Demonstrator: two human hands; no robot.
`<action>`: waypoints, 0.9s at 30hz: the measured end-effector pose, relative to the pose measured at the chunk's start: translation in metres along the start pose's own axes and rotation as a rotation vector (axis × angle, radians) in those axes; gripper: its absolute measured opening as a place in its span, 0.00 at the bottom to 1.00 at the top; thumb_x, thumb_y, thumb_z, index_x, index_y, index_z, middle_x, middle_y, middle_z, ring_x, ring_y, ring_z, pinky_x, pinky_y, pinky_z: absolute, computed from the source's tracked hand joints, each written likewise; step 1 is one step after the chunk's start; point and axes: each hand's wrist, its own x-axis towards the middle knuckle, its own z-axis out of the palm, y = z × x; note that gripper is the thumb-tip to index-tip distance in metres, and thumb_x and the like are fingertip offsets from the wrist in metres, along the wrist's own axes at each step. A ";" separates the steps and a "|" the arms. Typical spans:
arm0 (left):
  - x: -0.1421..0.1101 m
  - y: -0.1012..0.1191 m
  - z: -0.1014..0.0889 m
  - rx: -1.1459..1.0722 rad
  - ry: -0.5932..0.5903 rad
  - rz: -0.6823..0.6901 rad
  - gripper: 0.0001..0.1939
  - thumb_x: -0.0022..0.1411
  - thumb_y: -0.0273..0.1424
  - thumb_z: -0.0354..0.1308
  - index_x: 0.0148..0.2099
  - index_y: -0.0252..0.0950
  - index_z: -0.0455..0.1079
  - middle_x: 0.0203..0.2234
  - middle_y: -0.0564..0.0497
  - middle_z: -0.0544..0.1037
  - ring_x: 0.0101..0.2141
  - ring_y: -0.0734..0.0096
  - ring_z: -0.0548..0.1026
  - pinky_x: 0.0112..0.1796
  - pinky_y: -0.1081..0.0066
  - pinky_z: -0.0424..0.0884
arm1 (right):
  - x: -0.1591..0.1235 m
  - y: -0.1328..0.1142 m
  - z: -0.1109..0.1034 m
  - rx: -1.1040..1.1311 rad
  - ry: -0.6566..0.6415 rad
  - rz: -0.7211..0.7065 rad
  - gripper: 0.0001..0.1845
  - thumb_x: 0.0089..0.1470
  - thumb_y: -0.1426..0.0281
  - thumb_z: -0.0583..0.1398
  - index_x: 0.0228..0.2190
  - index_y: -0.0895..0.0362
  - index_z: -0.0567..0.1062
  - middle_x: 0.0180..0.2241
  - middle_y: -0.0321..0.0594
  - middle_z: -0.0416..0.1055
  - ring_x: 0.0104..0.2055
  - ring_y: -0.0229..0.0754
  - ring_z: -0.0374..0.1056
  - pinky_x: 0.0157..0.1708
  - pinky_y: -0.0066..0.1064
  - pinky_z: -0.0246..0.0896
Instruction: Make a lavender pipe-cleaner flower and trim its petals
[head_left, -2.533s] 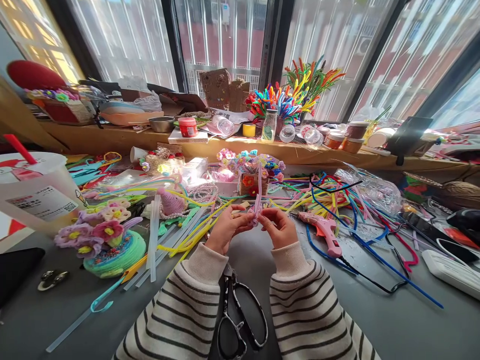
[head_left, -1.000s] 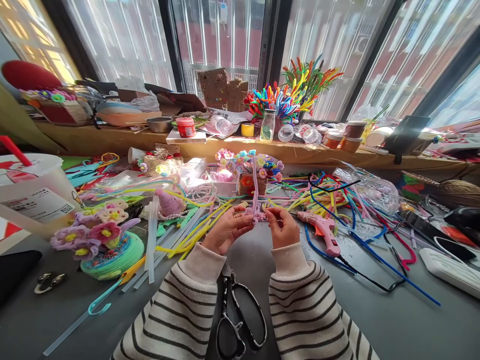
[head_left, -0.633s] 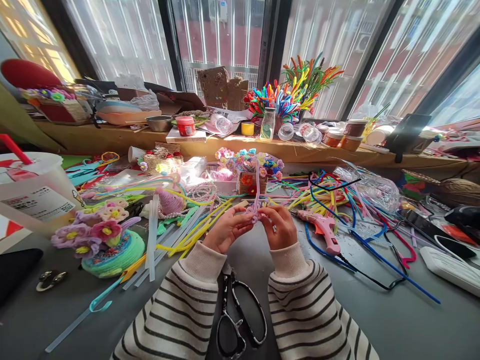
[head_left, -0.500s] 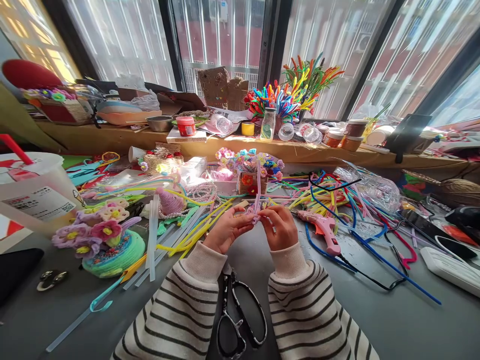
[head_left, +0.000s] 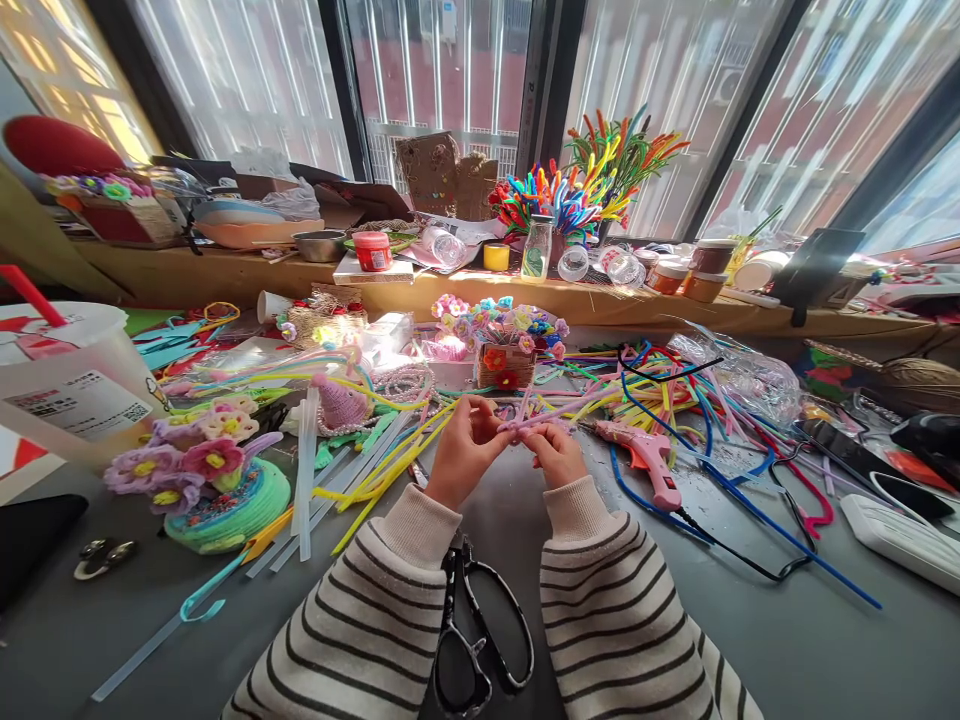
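Between my fingertips is a light purple pipe cleaner (head_left: pixel 559 412), bent at the middle, with a long end sticking out to the right and a short end pointing up. My left hand (head_left: pixel 466 450) pinches it from the left, thumb and forefinger closed. My right hand (head_left: pixel 553 450) pinches the same piece close by, so the two hands nearly meet. Its bent part is mostly hidden by the fingers. Below my wrists, black-handled scissors (head_left: pixel 517 640) lie on the table between the striped sleeves. Right of my right hand rests a pink glue gun (head_left: pixel 651 465).
A small flower pot (head_left: pixel 491 365) with fuzzy flowers stands behind my hands. Many coloured pipe cleaners (head_left: pixel 675 395) are heaped at the right. Clear glue sticks (head_left: pixel 306 480), a green round piece with flowers (head_left: pixel 232 510) and a drink cup (head_left: pixel 71 385) are at the left.
The pipe cleaner's long end stood upright before and now points to the right. Both hands have turned, and their fingertips have come closer together.
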 end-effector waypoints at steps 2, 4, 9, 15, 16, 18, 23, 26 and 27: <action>0.002 0.002 -0.003 -0.129 0.035 -0.138 0.17 0.40 0.28 0.60 0.30 0.36 0.54 0.17 0.59 0.66 0.23 0.77 0.69 0.28 0.75 0.66 | -0.003 -0.006 -0.002 -0.018 0.038 -0.098 0.09 0.39 0.65 0.55 0.21 0.58 0.68 0.24 0.37 0.63 0.25 0.36 0.58 0.18 0.25 0.55; 0.004 0.004 -0.006 -0.233 0.053 -0.290 0.17 0.39 0.26 0.61 0.31 0.36 0.54 0.18 0.57 0.67 0.22 0.78 0.69 0.26 0.76 0.66 | -0.005 -0.011 -0.003 -0.111 0.103 -0.267 0.08 0.40 0.69 0.54 0.26 0.58 0.69 0.27 0.38 0.62 0.26 0.36 0.58 0.18 0.25 0.55; 0.003 0.007 -0.007 -0.348 0.022 -0.478 0.16 0.42 0.24 0.59 0.32 0.35 0.56 0.22 0.53 0.71 0.21 0.81 0.69 0.24 0.80 0.65 | -0.008 -0.015 -0.005 -0.269 0.104 -0.528 0.08 0.43 0.72 0.54 0.28 0.56 0.72 0.30 0.41 0.60 0.29 0.37 0.59 0.18 0.24 0.57; 0.003 0.008 -0.007 -0.374 -0.018 -0.512 0.15 0.43 0.23 0.59 0.32 0.34 0.56 0.21 0.53 0.71 0.21 0.83 0.69 0.24 0.81 0.65 | -0.008 -0.015 -0.011 -0.470 0.096 -0.716 0.07 0.48 0.72 0.53 0.29 0.57 0.71 0.29 0.41 0.61 0.32 0.40 0.59 0.29 0.31 0.59; 0.003 0.007 -0.007 -0.371 -0.031 -0.508 0.15 0.43 0.23 0.59 0.32 0.34 0.56 0.21 0.54 0.71 0.21 0.83 0.69 0.24 0.81 0.65 | -0.008 -0.016 -0.012 -0.498 0.104 -0.752 0.07 0.48 0.72 0.53 0.29 0.57 0.71 0.28 0.41 0.61 0.32 0.40 0.59 0.31 0.31 0.59; 0.004 0.006 -0.008 -0.360 -0.057 -0.494 0.15 0.42 0.23 0.59 0.30 0.35 0.55 0.21 0.54 0.71 0.22 0.82 0.69 0.25 0.81 0.65 | -0.008 -0.017 -0.013 -0.550 0.113 -0.806 0.06 0.48 0.73 0.53 0.28 0.56 0.70 0.28 0.41 0.61 0.32 0.40 0.59 0.32 0.32 0.59; 0.004 0.001 -0.010 -0.346 -0.085 -0.468 0.15 0.41 0.25 0.60 0.26 0.35 0.53 0.21 0.54 0.70 0.23 0.81 0.69 0.26 0.80 0.66 | -0.008 -0.018 -0.014 -0.591 0.059 -0.798 0.07 0.49 0.73 0.52 0.29 0.55 0.69 0.29 0.41 0.62 0.33 0.40 0.59 0.32 0.32 0.58; 0.004 0.001 -0.009 -0.358 -0.070 -0.468 0.16 0.40 0.25 0.61 0.26 0.34 0.54 0.20 0.55 0.70 0.22 0.82 0.69 0.26 0.80 0.66 | -0.006 -0.017 -0.015 -0.531 0.016 -0.773 0.07 0.49 0.73 0.52 0.29 0.56 0.69 0.29 0.41 0.61 0.33 0.40 0.59 0.32 0.32 0.59; 0.004 0.002 -0.009 -0.365 -0.073 -0.473 0.16 0.40 0.25 0.61 0.26 0.34 0.54 0.20 0.55 0.70 0.22 0.82 0.69 0.26 0.80 0.65 | -0.005 -0.017 -0.015 -0.502 -0.001 -0.762 0.06 0.49 0.73 0.52 0.29 0.56 0.69 0.29 0.41 0.61 0.33 0.40 0.59 0.32 0.32 0.59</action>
